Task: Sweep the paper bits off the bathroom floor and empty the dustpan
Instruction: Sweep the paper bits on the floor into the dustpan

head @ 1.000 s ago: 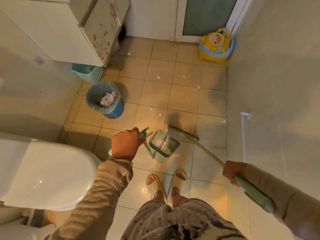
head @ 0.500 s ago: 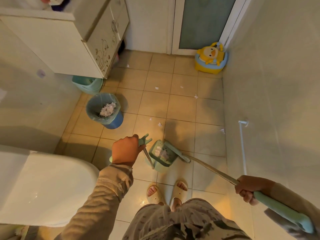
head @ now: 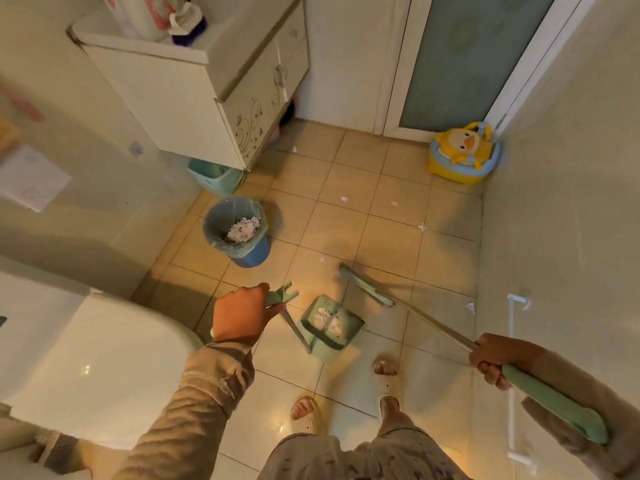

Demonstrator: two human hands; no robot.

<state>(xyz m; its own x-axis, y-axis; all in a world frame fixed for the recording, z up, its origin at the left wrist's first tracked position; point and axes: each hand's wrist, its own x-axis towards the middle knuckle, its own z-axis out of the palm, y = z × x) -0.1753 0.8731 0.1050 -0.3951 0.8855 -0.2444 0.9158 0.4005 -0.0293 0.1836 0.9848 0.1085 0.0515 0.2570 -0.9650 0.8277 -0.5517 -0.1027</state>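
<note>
My left hand (head: 242, 315) grips the green handle of a long-handled dustpan (head: 330, 325) that stands on the tiled floor in front of my feet, with white paper bits inside it. My right hand (head: 491, 358) holds the green broom handle low on the right. The broom head (head: 367, 286) rests on the floor just beyond the dustpan's right side. Loose paper bits (head: 421, 226) lie scattered on the tiles farther out. A blue bin (head: 239, 230) with a liner and crumpled paper in it stands to the dustpan's far left.
A white toilet (head: 97, 358) fills the near left. A white cabinet (head: 194, 95) hangs at the far left with a teal basin (head: 216, 176) under it. A yellow duck potty (head: 464, 152) sits by the door. The tiled wall is close on the right.
The broom head pulled into the dustpan mouth, then swung back out to the floor beyond it. My right foot has stepped forward. The dustpan stays in place.
</note>
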